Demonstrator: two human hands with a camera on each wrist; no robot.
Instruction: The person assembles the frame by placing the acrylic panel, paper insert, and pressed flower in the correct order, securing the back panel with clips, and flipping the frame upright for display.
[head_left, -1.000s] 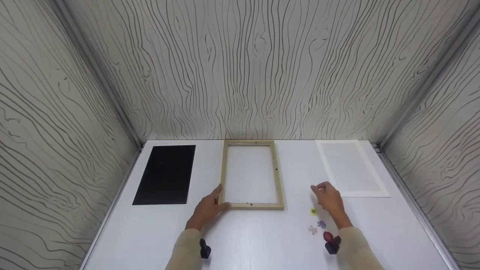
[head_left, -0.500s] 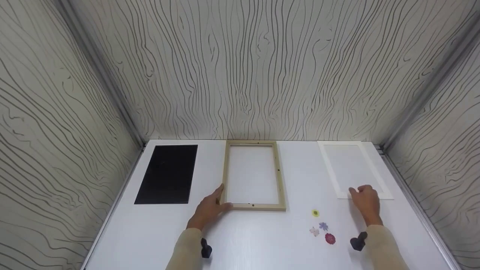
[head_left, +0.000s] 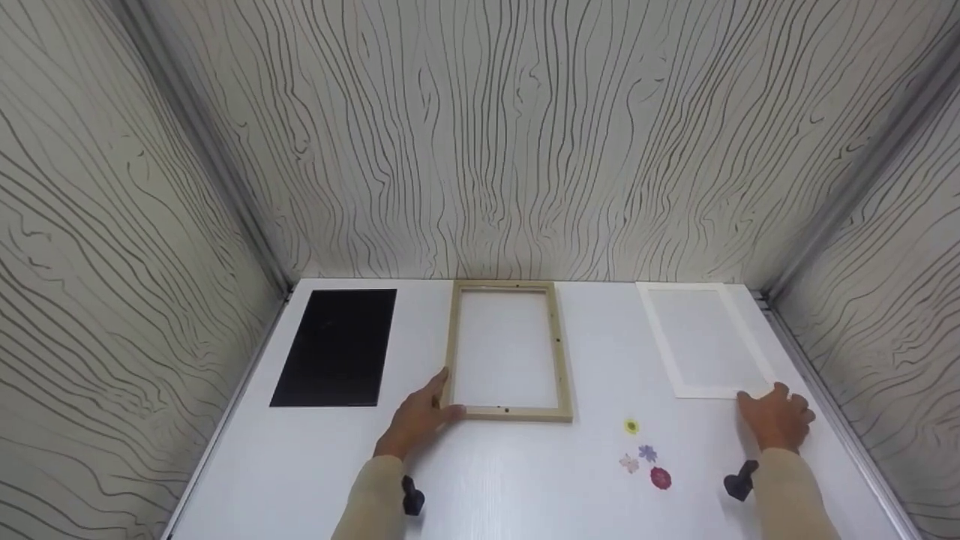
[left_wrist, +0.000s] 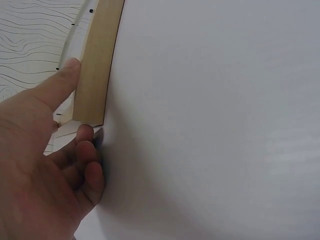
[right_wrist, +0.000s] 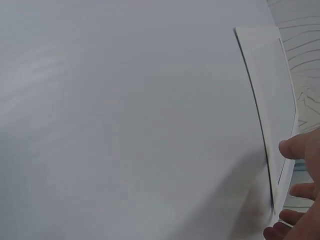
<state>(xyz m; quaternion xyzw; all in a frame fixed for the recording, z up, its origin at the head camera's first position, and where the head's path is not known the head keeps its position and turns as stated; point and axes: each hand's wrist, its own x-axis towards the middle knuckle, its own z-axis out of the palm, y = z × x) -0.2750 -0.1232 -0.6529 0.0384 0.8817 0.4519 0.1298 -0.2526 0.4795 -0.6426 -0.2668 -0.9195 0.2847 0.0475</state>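
A light wooden picture frame lies flat at the middle of the table's far side. At its near left corner, my left hand holds it, the thumb along the near bar and the other fingers at the left side. In the left wrist view the fingers curl by the end of the frame's bar. My right hand is at the near right corner of a white-bordered rectangular sheet, fingers spread. The right wrist view shows the thumb over the border and the fingertips beyond the corner; contact is unclear.
A black rectangular panel lies left of the frame. Between the hands are several small pressed flowers: yellow, purple, pale pink and red. Patterned walls enclose the white table.
My right hand has moved right, from above the flowers to the white-bordered sheet's near right corner, and its fingers have spread. The left hand has stayed at the frame's corner.
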